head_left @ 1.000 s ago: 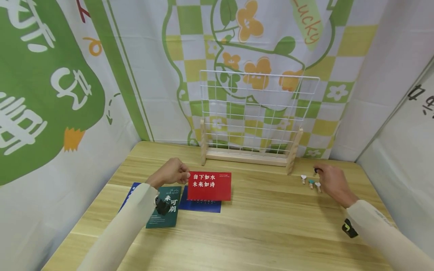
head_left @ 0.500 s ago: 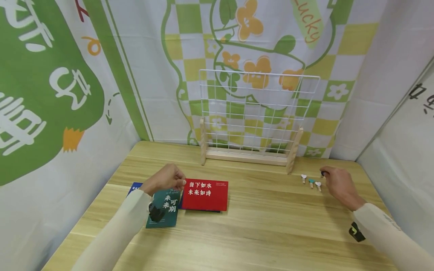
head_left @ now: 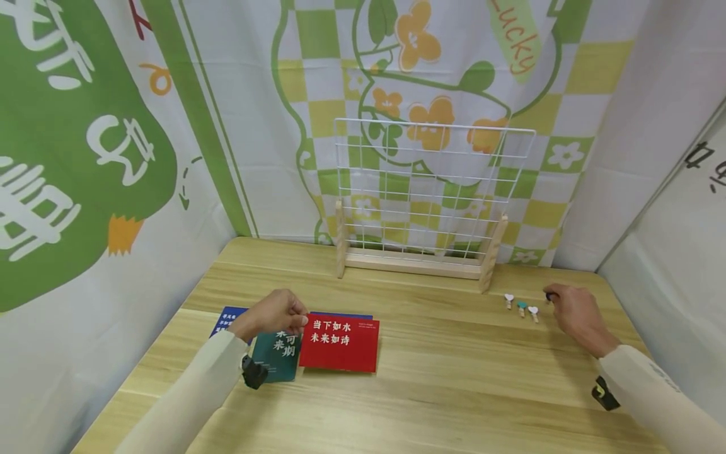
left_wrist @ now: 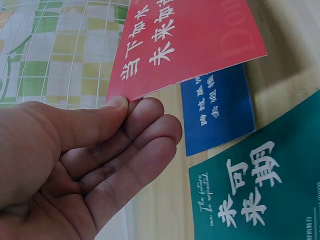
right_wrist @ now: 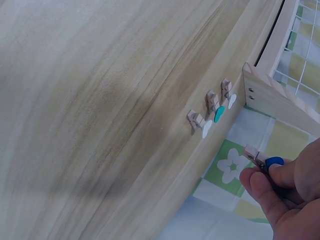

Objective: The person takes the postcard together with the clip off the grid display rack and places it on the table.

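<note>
My left hand (head_left: pixel 276 314) pinches a red card (head_left: pixel 340 343) with white characters by its corner, between thumb and forefinger. In the left wrist view the card hangs above a blue card (left_wrist: pixel 217 110), apart from it. A green card (left_wrist: pixel 260 185) lies beside that one, partly under my left forearm in the head view. My right hand (head_left: pixel 581 315) pinches a small wooden clothespin (right_wrist: pixel 257 155) with a dark blue top. Close to it, three more clothespins lie on the table: a green-topped one (head_left: pixel 522 308) between a white heart-topped one (head_left: pixel 508 301) and another white-topped one (head_left: pixel 534 313).
A white wire grid (head_left: pixel 425 189) stands upright in a wooden base (head_left: pixel 414 263) at the table's back. Another blue card (head_left: pixel 225 320) lies at the left on the wooden table (head_left: pixel 442 391). A patterned cloth (head_left: pixel 317 69) hangs behind.
My left hand has brought the red card down toward me and slightly left, uncovering the back edge of the blue card. The right hand has drifted right with the clothespin.
</note>
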The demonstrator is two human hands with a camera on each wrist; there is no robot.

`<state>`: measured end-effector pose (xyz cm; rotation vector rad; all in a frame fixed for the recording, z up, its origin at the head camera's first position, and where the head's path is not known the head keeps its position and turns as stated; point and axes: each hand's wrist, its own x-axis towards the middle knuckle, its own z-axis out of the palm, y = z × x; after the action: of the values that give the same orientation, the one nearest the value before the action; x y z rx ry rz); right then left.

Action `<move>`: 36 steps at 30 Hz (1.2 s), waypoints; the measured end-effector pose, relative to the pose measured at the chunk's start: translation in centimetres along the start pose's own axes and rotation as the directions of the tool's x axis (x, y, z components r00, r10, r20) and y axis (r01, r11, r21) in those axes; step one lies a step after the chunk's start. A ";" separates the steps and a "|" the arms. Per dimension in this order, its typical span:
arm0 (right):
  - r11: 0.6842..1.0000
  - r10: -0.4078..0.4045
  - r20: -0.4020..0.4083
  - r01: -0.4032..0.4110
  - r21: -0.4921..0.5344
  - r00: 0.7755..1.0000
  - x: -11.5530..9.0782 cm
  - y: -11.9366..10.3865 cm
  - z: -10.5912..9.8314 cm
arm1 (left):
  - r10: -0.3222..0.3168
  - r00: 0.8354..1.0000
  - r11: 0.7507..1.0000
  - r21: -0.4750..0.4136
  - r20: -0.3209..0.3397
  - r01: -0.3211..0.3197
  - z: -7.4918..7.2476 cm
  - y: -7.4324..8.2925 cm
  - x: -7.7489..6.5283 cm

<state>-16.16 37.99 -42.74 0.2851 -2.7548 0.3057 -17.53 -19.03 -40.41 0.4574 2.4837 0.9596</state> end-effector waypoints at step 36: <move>1.000 0.023 0.152 -0.019 -0.024 0.988 -0.5 1.2 0.8 | 0.001 0.998 1.000 -0.021 0.066 0.000 2.6 -1.5 -2.9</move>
<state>-16.21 39.02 -43.93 0.2848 -2.9114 0.2689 -13.99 -19.98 -42.42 0.4752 2.4122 0.9540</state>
